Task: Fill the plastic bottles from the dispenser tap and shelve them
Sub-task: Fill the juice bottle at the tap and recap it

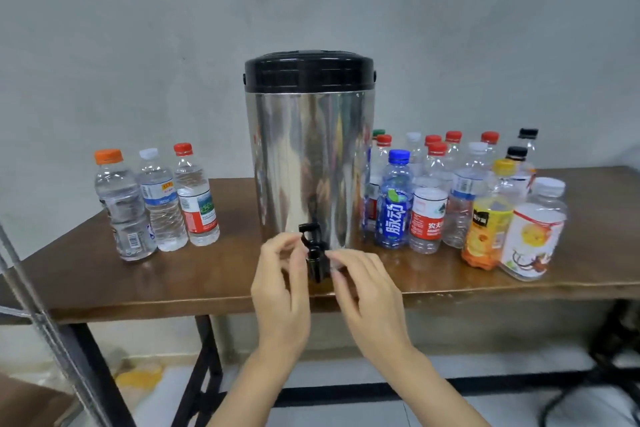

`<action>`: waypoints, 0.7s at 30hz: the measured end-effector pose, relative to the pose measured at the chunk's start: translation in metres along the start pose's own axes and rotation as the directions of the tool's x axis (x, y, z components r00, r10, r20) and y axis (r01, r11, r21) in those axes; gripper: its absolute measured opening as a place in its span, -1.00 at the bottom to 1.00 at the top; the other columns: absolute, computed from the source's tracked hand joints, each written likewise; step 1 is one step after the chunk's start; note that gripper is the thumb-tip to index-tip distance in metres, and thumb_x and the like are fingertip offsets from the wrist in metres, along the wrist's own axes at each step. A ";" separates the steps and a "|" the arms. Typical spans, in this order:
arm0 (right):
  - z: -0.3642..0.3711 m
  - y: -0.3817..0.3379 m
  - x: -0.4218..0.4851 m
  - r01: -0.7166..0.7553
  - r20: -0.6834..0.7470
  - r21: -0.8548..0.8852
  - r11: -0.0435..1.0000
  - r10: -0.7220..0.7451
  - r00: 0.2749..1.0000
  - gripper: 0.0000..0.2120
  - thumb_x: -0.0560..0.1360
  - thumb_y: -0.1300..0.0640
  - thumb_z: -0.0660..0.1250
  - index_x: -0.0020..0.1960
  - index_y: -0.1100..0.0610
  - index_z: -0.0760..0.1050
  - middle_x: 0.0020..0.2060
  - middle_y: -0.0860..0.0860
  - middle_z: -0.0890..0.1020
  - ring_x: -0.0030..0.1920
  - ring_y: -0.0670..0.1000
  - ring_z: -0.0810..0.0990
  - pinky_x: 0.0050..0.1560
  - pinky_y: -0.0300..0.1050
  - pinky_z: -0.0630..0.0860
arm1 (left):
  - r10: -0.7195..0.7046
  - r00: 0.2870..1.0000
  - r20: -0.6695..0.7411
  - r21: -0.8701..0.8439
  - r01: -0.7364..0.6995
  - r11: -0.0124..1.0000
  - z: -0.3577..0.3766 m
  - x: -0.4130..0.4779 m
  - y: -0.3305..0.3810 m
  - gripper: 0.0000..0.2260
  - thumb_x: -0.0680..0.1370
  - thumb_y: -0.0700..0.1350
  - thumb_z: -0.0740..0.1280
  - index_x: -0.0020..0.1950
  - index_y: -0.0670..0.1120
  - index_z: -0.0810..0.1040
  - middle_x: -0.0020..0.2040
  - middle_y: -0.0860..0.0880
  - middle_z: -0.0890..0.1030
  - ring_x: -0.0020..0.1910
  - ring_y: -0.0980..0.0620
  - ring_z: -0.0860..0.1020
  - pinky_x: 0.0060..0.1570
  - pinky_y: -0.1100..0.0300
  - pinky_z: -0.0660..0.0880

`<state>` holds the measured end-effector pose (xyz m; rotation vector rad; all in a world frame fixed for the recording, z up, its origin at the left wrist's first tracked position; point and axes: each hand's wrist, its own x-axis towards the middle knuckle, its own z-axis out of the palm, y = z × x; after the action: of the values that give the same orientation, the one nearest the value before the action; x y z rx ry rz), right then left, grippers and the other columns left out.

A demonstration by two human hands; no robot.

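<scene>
Left hand (280, 291): nearest to the camera, raised in front of the tabletop edge; its fingers (289, 246) are curved, with tips just beside the tap lever. They are blurred, so I cannot tell if they pinch it.
Right hand (369, 295): at the other side of the tap; the fingers (341, 262) are nearly straight, holding nothing, and their tips reach the side of the spout.
Black plastic tap (313, 246): low on the front of the dispenser, between the two hands, with its spout over the tabletop edge.
Tall shiny steel dispenser with black lid (308, 163): stands upright in the middle of the brown wooden tabletop (221, 274), lid closed; what is inside cannot be seen.
Three clear bottles at the left: an orange-capped (124, 211), a white-capped (161, 204) and a red-capped one (197, 201) stand close in a row, all capped and holding clear water.
Bottles at the right: a crowded group, capped. In front are a blue-capped bottle with blue label (394, 208), a yellow-capped bottle with orange label (490, 229) and a wide white-lidded bottle with white label (533, 236). These look empty; the ones behind are partly hidden.
Under the tap: no bottle stands there.
Grey metal pole (45, 322): slants across the lower left corner, in front of the tabletop.
Black table leg (204, 357): below the tabletop.
</scene>
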<state>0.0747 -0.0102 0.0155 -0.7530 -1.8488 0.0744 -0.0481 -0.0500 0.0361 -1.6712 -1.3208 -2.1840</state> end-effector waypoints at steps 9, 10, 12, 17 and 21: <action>-0.088 0.099 0.008 -0.325 -0.167 -0.215 0.921 0.293 0.941 -0.71 0.58 0.13 0.30 0.30 0.03 0.47 0.17 -0.10 0.56 0.19 -0.09 0.48 0.06 -0.14 0.47 | -0.107 0.877 0.468 0.254 -0.017 0.967 0.141 -0.024 -0.038 -0.72 0.67 0.01 0.20 0.34 -0.04 0.46 0.16 0.14 0.54 0.14 0.10 0.48 0.14 0.11 0.49; -0.096 0.108 0.015 -0.335 -0.181 -0.244 0.910 0.297 0.938 -0.70 0.57 0.12 0.30 0.30 0.04 0.46 0.19 -0.08 0.55 0.20 -0.06 0.48 0.07 -0.14 0.46 | -0.128 0.857 0.499 0.300 -0.033 0.953 0.152 -0.024 -0.044 -0.71 0.67 -0.01 0.21 0.35 -0.07 0.47 0.21 0.05 0.56 0.18 0.05 0.47 0.19 0.09 0.48; -0.109 0.124 0.031 -0.340 -0.217 -0.298 0.892 0.283 0.934 -0.68 0.56 0.13 0.32 0.31 0.06 0.44 0.23 -0.04 0.53 0.25 -0.01 0.45 0.15 -0.11 0.42 | -0.193 0.817 0.543 0.394 -0.045 0.918 0.168 -0.025 -0.054 -0.69 0.67 -0.01 0.21 0.38 -0.07 0.46 0.29 -0.02 0.54 0.25 0.02 0.45 0.25 0.13 0.41; -0.131 0.150 0.086 -0.365 -0.348 -0.478 0.799 0.209 0.914 -0.52 0.51 0.19 0.40 0.38 0.13 0.37 0.40 0.13 0.36 0.37 0.17 0.31 0.27 0.10 0.43 | -0.245 0.801 0.546 0.498 -0.076 0.864 0.181 -0.033 -0.069 -0.67 0.68 0.03 0.17 0.43 -0.02 0.41 0.38 0.02 0.47 0.36 0.05 0.38 0.33 0.17 0.33; -0.141 0.172 0.122 -0.414 -0.292 -0.629 0.658 0.294 0.910 -0.36 0.51 0.10 0.42 0.50 0.14 0.23 0.49 0.22 0.24 0.48 0.27 0.16 0.42 0.16 0.28 | -0.231 0.796 0.559 0.493 -0.094 0.865 0.185 -0.034 -0.072 -0.67 0.67 0.03 0.19 0.41 -0.02 0.43 0.37 0.03 0.48 0.35 0.05 0.38 0.31 0.16 0.33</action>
<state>0.2491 0.1499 0.1066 -1.5924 -1.5203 -0.4379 0.0638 0.1044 -0.0276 -2.1674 -1.9046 -1.1481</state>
